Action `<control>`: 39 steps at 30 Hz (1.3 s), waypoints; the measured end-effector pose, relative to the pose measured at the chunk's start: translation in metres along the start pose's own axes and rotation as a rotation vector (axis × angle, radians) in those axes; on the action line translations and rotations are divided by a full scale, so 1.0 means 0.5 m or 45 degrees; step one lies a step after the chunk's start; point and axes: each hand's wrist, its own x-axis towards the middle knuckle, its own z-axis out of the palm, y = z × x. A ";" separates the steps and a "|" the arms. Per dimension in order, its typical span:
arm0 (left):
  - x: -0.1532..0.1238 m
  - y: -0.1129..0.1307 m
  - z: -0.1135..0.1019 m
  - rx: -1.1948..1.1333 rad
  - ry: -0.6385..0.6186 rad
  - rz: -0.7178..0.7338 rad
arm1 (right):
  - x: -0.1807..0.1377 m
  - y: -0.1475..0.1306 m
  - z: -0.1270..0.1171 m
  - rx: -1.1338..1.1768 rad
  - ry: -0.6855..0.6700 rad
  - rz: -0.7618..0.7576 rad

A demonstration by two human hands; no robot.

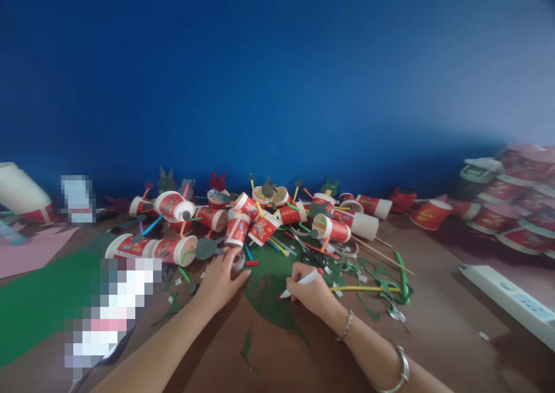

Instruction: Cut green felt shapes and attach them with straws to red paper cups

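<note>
Marking the flat dark-green paper sheet [265, 305] on the brown tabletop [217, 352] seems the step in hand: the right hand [311, 296] clamps a white, red-ended marker pen [309, 278], tip at the sheet. The left hand [220, 282], fingers apart, rests beside a round tape roll [238, 260]; a further stroke would call for a steady sheet.

White marker [309, 277] with red end, slanted tip-down, over green paper [265, 296], flat, red-marked
</note>
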 end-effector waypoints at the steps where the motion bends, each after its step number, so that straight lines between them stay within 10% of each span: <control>1: 0.000 0.000 0.000 0.003 -0.003 -0.001 | 0.000 0.001 0.000 0.001 -0.007 -0.002; 39: 0.001 -0.001 0.002 0.002 0.000 0.002 | 0.009 0.005 -0.003 0.044 0.090 -0.085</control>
